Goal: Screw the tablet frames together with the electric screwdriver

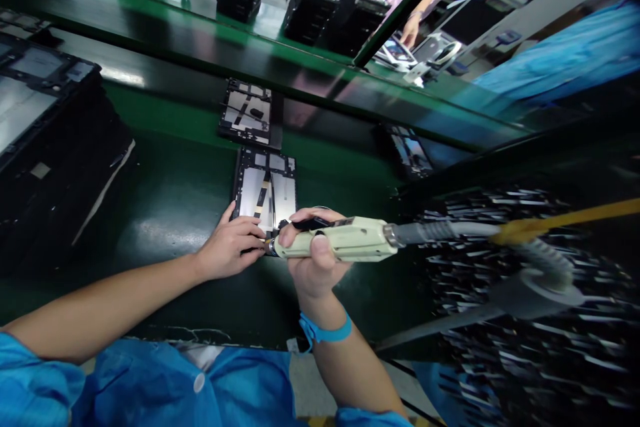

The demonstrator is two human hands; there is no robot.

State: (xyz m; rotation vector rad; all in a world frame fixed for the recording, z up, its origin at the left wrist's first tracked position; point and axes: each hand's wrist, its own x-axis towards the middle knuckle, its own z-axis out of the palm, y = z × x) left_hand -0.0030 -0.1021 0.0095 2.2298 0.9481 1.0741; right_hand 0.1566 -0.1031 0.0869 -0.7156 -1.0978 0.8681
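Note:
A tablet chassis [281, 190] with silver panels, a black frame and a flat ribbon cable lies on the green bench in front of me. My left hand [233, 247] rests on its lower left edge, fingers apart and reaching towards the driver's tip. In my right hand [317, 267] is a pale green electric screwdriver [357, 240], held almost level across the chassis's lower edge. Its tip points left and meets the fingers of my left hand, which hide the end of the bit. A grey cable [435, 232] leaves the driver's back end.
Another tablet chassis [246, 113] lies just beyond. A tall stack of chassis [55, 140] stands at left, and another piece [407, 150] sits at right. Behind a raised green ledge [200, 33] are more stacks [310, 7] and co-workers in pink. A yellow strap [575, 217] crosses the right side.

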